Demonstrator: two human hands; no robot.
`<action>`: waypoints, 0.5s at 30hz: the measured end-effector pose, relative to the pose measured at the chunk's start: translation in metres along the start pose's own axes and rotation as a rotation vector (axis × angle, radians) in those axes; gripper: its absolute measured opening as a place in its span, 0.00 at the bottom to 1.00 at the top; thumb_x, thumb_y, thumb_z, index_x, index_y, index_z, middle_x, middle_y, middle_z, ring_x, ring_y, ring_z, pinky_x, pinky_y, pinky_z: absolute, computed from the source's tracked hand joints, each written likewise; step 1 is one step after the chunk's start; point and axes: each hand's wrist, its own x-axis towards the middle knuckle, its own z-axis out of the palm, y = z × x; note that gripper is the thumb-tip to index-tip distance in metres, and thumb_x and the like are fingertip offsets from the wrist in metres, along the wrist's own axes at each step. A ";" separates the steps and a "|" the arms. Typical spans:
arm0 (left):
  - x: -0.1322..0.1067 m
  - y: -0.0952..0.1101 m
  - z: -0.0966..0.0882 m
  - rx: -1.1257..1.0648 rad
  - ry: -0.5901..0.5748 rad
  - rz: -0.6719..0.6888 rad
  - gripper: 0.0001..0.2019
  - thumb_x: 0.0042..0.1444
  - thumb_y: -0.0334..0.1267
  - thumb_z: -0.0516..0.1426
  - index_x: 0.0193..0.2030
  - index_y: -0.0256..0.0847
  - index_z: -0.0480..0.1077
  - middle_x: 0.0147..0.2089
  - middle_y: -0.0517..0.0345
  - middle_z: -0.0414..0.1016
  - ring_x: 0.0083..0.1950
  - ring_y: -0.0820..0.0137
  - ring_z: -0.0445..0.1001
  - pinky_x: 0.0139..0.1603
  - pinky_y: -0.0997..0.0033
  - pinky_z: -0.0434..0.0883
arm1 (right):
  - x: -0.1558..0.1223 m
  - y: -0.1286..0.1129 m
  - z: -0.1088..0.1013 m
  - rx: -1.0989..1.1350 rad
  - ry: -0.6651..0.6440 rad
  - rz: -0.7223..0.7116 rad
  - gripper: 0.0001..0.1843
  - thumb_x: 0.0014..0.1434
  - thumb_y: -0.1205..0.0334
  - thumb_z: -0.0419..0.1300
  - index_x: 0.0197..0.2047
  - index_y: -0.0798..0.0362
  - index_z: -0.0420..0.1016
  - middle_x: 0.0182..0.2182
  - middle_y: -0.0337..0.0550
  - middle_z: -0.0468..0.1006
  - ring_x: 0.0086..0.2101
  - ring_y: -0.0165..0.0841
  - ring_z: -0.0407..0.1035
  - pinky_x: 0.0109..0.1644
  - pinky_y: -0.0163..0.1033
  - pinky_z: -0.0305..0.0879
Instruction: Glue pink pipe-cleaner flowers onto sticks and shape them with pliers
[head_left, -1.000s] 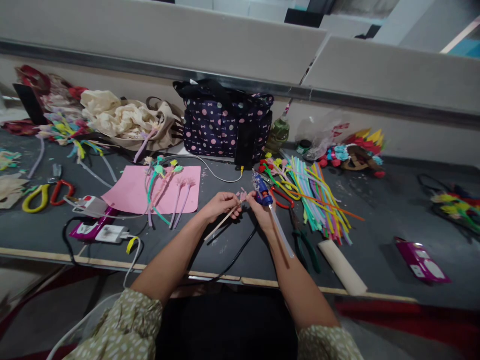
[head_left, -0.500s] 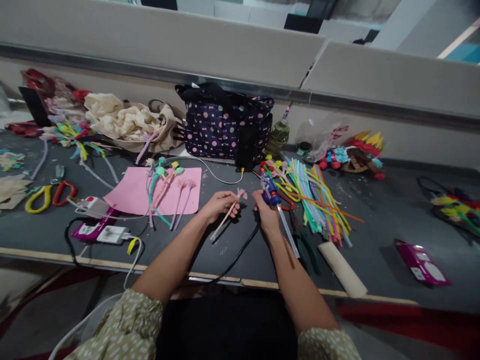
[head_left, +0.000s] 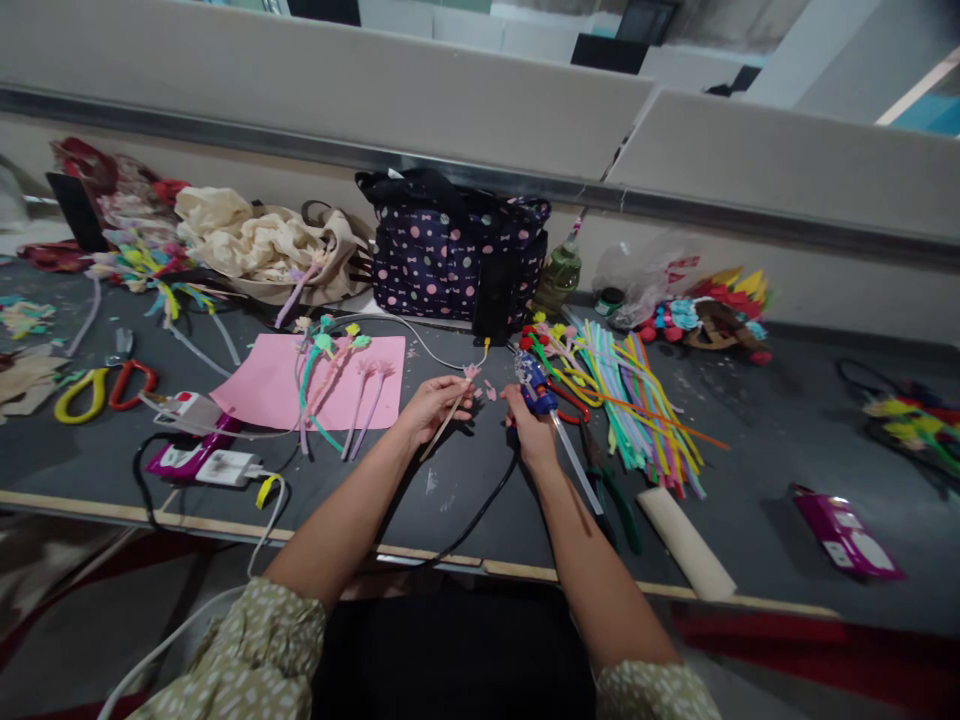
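Note:
My left hand [head_left: 433, 405] pinches a thin stick with a small pink flower [head_left: 463, 385] at its far end, held just above the dark table [head_left: 750, 480]. My right hand [head_left: 529, 430] grips a blue hot glue gun [head_left: 538, 385] with a clear glue stick [head_left: 576, 465] poking out behind it; its black cord trails toward me off the table edge. The gun's nozzle points away from me, a short way right of the flower. Tiny pink bits lie on the table between the two hands.
A pink sheet [head_left: 262, 395] with several finished flower stems lies left. Coloured pipe cleaners [head_left: 637, 395] fan out right, beside pliers [head_left: 615, 490] and a cream roll [head_left: 686, 545]. A dotted bag [head_left: 457, 250] stands behind; scissors [head_left: 105, 385] and power strips [head_left: 199, 455] sit far left.
Both hands have moved slightly away from me and apart. The flower stick tilted further forward, and the glue gun no longer touches its tip.

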 end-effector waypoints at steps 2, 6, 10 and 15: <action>0.000 0.000 0.000 0.000 0.050 0.020 0.11 0.45 0.35 0.68 0.34 0.34 0.75 0.35 0.53 0.77 0.29 0.75 0.74 0.28 0.75 0.77 | 0.000 0.001 0.001 0.032 -0.002 -0.023 0.21 0.49 0.42 0.64 0.34 0.51 0.73 0.28 0.37 0.77 0.18 0.25 0.60 0.22 0.34 0.61; -0.001 0.002 0.002 0.045 0.090 0.074 0.13 0.41 0.37 0.69 0.33 0.34 0.76 0.30 0.57 0.75 0.25 0.79 0.70 0.30 0.75 0.76 | -0.001 0.001 0.001 0.033 -0.023 -0.038 0.21 0.49 0.42 0.65 0.36 0.52 0.75 0.30 0.39 0.78 0.18 0.25 0.61 0.21 0.33 0.61; -0.003 0.004 0.004 0.105 0.095 0.109 0.15 0.38 0.41 0.70 0.32 0.35 0.76 0.25 0.62 0.72 0.22 0.82 0.65 0.30 0.76 0.73 | -0.002 -0.002 0.001 0.043 -0.005 -0.007 0.23 0.47 0.41 0.66 0.35 0.52 0.75 0.28 0.38 0.77 0.17 0.25 0.60 0.20 0.33 0.59; -0.005 0.003 0.007 0.190 0.102 0.127 0.16 0.38 0.44 0.70 0.30 0.35 0.76 0.22 0.65 0.69 0.18 0.84 0.58 0.27 0.76 0.68 | -0.004 -0.006 0.001 0.023 -0.005 -0.004 0.23 0.44 0.42 0.68 0.34 0.53 0.74 0.25 0.36 0.74 0.19 0.26 0.61 0.21 0.33 0.60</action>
